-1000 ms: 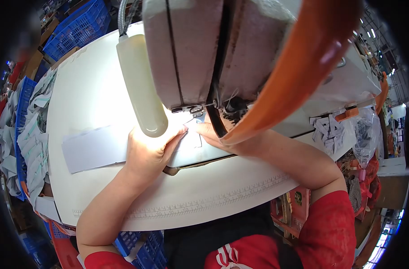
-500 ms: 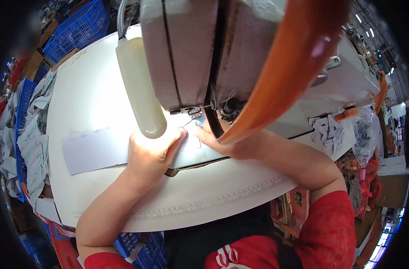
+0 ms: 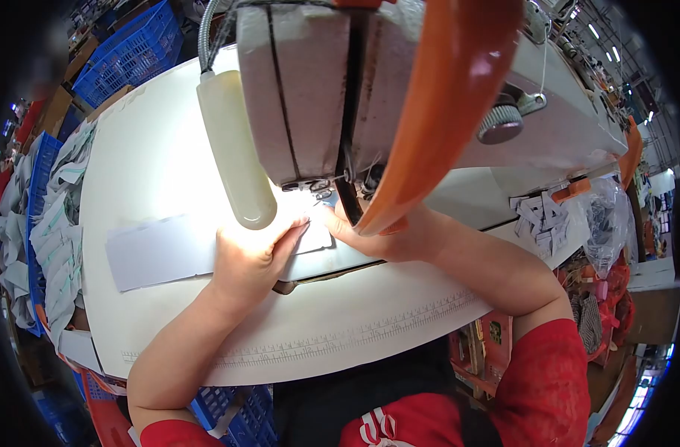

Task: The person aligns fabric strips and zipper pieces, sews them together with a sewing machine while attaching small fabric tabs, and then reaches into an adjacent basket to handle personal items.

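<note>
Under the head of a sewing machine, a small white fabric piece lies on the machine bed by the needle area. My left hand is closed on its left side, thumb and fingertips pressed together, partly washed out by the lamp light. From the right, my right hand holds the piece's other side with the thumb near the presser foot. Its other fingers are partly hidden behind the orange guard. Left of my left hand lies a flat stack of pale rectangular pieces.
A pale lamp hangs close above my left hand. The white table has a printed ruler along its front edge. Small labels and a clear plastic bag are at right. Blue crates stand at the left, one beside cloth strips.
My view has shifted slightly, so the machine's head and orange guard appear farther left and a round knob shows. Both hands stay at nearly the same place on the fabric piece.
</note>
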